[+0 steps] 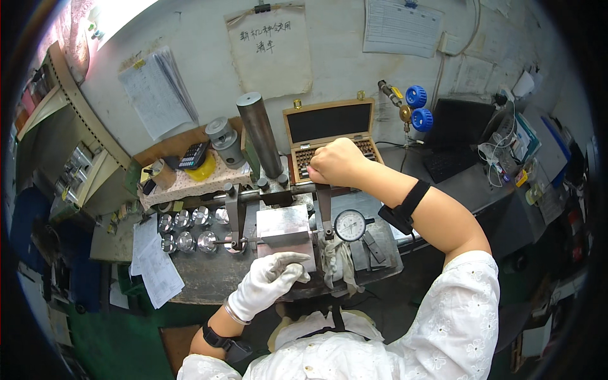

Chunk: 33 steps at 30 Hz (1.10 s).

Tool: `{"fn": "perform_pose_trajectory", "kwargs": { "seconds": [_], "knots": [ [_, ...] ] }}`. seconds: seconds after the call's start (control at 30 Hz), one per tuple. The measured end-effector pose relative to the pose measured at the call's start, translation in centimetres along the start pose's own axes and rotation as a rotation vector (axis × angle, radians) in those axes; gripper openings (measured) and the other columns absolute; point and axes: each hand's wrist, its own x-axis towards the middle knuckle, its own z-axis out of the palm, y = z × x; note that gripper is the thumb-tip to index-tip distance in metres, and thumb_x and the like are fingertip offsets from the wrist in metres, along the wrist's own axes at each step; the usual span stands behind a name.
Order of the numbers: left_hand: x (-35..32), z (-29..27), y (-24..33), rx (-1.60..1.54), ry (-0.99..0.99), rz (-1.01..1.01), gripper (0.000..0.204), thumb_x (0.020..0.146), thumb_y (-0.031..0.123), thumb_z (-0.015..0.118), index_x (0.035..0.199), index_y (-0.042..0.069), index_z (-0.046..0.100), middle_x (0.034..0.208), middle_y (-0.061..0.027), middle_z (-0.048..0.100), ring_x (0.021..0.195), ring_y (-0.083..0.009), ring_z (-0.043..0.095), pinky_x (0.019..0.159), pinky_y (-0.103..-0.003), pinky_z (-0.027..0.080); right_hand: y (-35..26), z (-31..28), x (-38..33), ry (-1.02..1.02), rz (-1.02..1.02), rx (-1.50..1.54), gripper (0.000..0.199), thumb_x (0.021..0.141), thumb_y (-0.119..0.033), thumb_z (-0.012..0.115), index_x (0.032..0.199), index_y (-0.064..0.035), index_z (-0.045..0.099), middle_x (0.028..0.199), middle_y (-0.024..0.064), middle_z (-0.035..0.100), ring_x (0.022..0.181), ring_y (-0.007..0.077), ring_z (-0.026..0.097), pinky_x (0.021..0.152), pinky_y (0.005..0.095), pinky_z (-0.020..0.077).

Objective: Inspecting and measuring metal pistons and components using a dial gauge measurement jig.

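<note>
My right hand [337,162], bare, is closed as a fist over the near edge of an open wooden case [327,133] that holds rows of small metal blocks; what it grips is hidden. My left hand [272,278], in a white glove, rests with curled fingers on the front edge of a steel measuring fixture [285,223]. The fixture has a grey metal block, a horizontal bar with two upright arms, and a round dial gauge [350,225] on its right. A crumpled rag [339,258] lies under the gauge.
A tall steel cylinder [260,134] stands behind the fixture. Several shiny round machined parts [187,231] lie at the left, beside loose papers [154,263]. A calculator [192,154], blue gas valves [418,107] and a keyboard [451,163] sit farther back.
</note>
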Motion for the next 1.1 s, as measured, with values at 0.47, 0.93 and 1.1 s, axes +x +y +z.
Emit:
{"fn": "perform_pose_trajectory", "kwargs": {
  "seconds": [0.47,0.93,1.1],
  "knots": [
    [0.0,-0.1,0.1,0.015,-0.016,0.011,0.029,0.093,0.007,0.052,0.119,-0.006,0.052,0.098,-0.0061,0.062,0.09,-0.0118,0.062,0.08,-0.022,0.048,-0.9,-0.3,0.3,-0.084,0.151,-0.019,0.034,0.079,-0.032,0.054,0.057,-0.008,0.065,0.059,0.0092,0.062,0.057,0.0272,0.063,0.055,0.0378,0.0498],
    [-2.1,-4.1,3.1,0.412,0.439,0.27,0.027,0.081,0.028,0.071,0.077,0.002,0.062,0.073,-0.0078,0.064,0.061,-0.0145,0.059,0.056,-0.028,0.046,-4.8,-6.7,-4.8,0.148,0.403,0.171,0.033,0.083,-0.036,0.061,0.072,-0.0056,0.062,0.067,0.0091,0.06,0.061,0.0257,0.062,0.054,0.0362,0.0475],
    [1.2,-5.1,3.3,1.142,0.485,0.819,0.019,0.07,0.01,0.075,0.087,0.009,0.065,0.073,-0.0085,0.064,0.066,-0.0229,0.063,0.064,-0.033,0.05,-12.4,-7.8,-8.3,0.246,0.559,0.791,0.018,0.081,-0.022,0.067,0.088,-0.0052,0.066,0.063,0.0061,0.057,0.055,0.0185,0.057,0.051,0.0315,0.0458]
  ]
}}
